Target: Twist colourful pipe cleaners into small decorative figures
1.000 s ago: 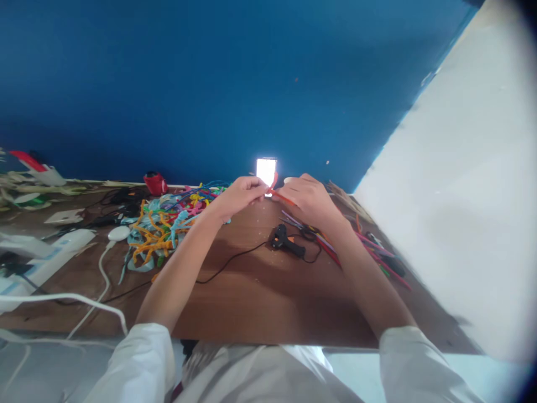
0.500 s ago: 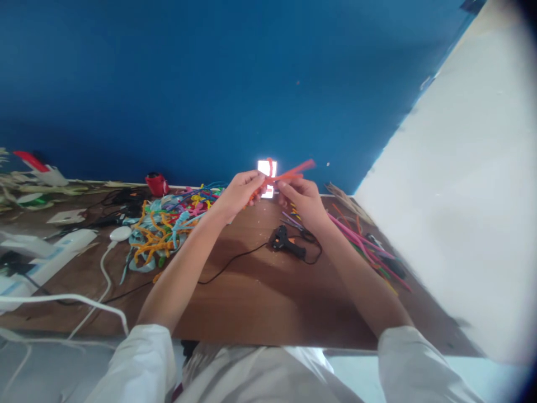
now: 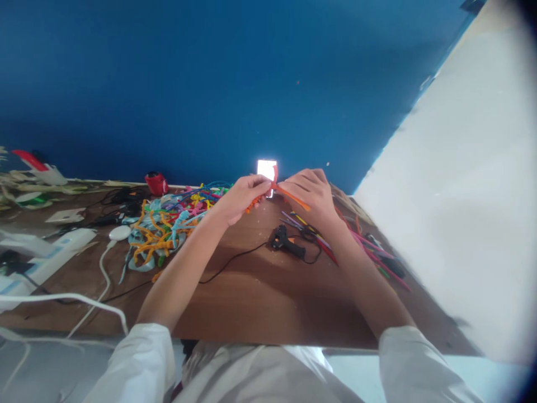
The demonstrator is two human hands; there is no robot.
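Blue wall [image 3: 268, 84] behind, brown table [image 3: 251, 319] below. Tangled pile of coloured fuzzy strands [image 3: 155, 238] on the left of the table; loose stems [image 3: 377, 254] under and beyond the right forearm. Left hand [image 3: 247, 193] narrow, thumb and fingers pinching the orange strand [image 3: 296, 200]. Right hand [image 3: 310, 193] curled just beside, back to camera; fingertips hidden, can't tell whether it grips. Black glue gun [image 3: 287, 242] lies nearer the person, below the hands, cord [image 3: 230, 262] running left. Bright panel [image 3: 265, 168] behind the fingers. Orange strand is up between the hands, clear of the table, one end angled across the right hand. Likely risks: crossing slips if the left pinch loosens; strand kinks if bent too hard; a dropped forearm could snag the cord and drag the gun.
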